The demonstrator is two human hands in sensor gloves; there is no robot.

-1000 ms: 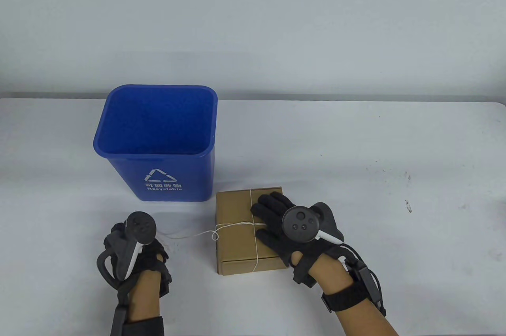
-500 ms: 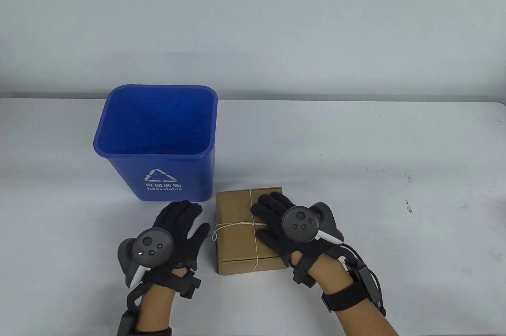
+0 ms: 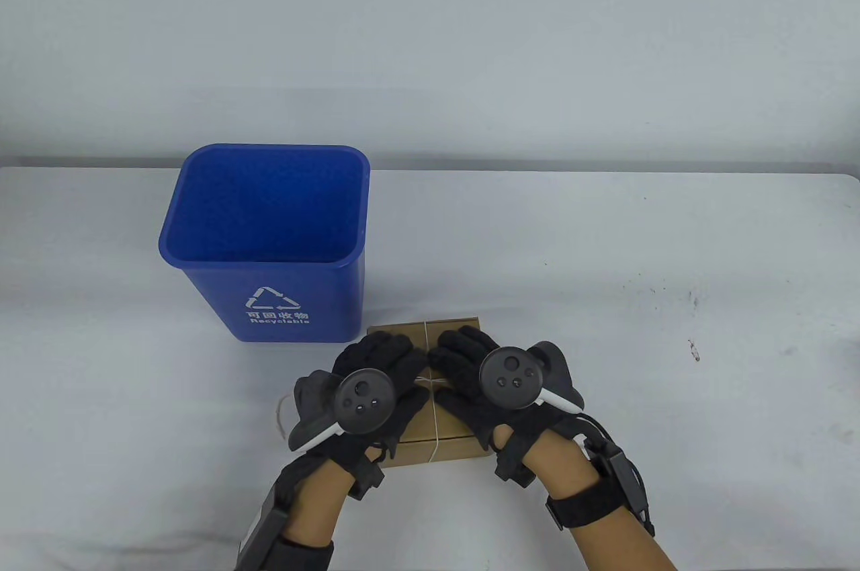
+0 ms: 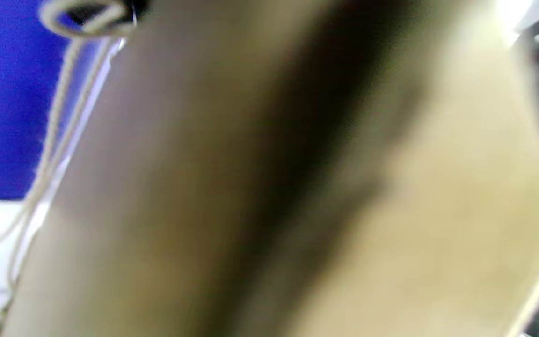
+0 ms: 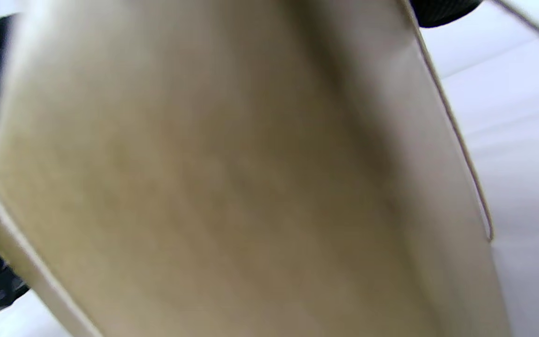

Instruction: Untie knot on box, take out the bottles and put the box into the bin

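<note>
Moved since half a second ago: left hand (image 3: 376, 376), from the surface just left of the box (image 3: 447, 426) onto its top, now beside the right hand (image 3: 477, 373); box itself not shifted. Both sets of fingers spread flat on the cardboard, pressing rather than gripping, meeting near the string (image 3: 438, 423) crossing. Box closed and tied, just right of and in front of the bin (image 3: 269, 242), a loose tail of string trailing off its left side. Judged step: untying, barely begun. Next likely needed: pinch the free end or loop at the crossing and draw it out while steadying the box. Readable on the bin's front: white recycling triangle, Chinese characters, "Recyclable". No writing seen on the box.
</note>
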